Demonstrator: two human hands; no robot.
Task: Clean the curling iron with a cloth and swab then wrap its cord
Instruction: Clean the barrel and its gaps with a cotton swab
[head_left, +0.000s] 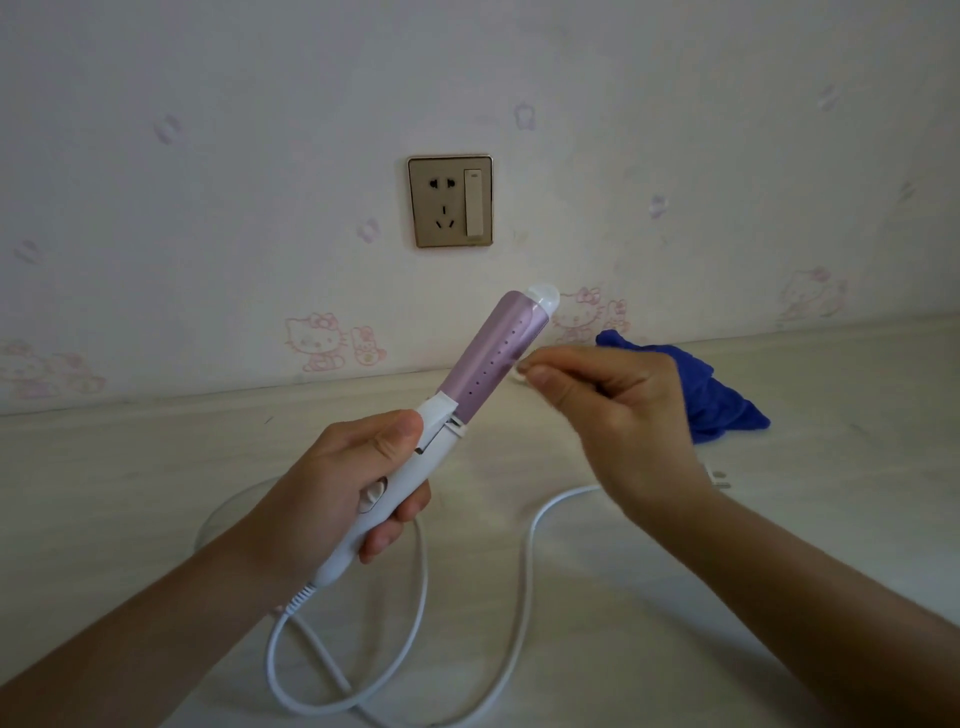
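At frame centre, a white-handled curling iron with a lilac metal barrel (488, 358) is gripped at the handle by the left hand (332, 478), barrel tilted up-right. A small white cotton swab (519, 374) is pinched in the curled right hand (618, 410), just beside the barrel. A crumpled blue cloth (722, 400) lies behind it at right.

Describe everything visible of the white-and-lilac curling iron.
The white-and-lilac curling iron slants up to the right, clear of the pale tabletop. The left hand grips its white plastic handle, thumb by the clamp lever; an oval switch shows below. The lilac barrel carries a row of small holes and ends in a rounded whitish tip. Its white cord leaves a ribbed collar and loops over the tabletop. The right hand pinches a small white swab beside the barrel; contact unclear.
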